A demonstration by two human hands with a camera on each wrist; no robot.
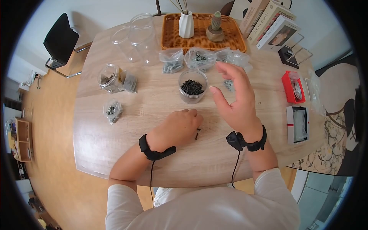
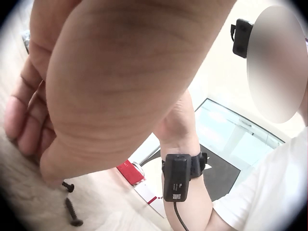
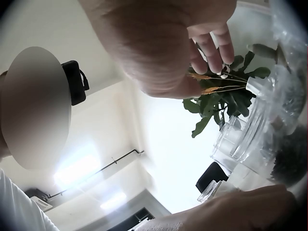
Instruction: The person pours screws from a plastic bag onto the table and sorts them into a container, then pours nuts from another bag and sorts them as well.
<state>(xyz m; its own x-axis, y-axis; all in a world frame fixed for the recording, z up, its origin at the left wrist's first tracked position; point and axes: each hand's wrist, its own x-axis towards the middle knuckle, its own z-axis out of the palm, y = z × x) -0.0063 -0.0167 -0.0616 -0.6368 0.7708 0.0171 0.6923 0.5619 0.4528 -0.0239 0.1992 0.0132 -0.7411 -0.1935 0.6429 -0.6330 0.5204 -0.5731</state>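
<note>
My left hand is low over the table, fingers bent down towards the wood. Two dark screws lie just beside its fingertips. The left wrist view shows one screw lying apart and another screw at the thumb's edge; I cannot tell whether the fingers pinch anything. My right hand is raised to the right of a clear round jar of black screws. Its thumb and fingers are spread apart in a loose curve, with nothing between them.
Bagged hardware lines the wicker tray. At left are a jar of hardware and a small bag. Tall clear containers stand behind. A red bin and an open box sit at right.
</note>
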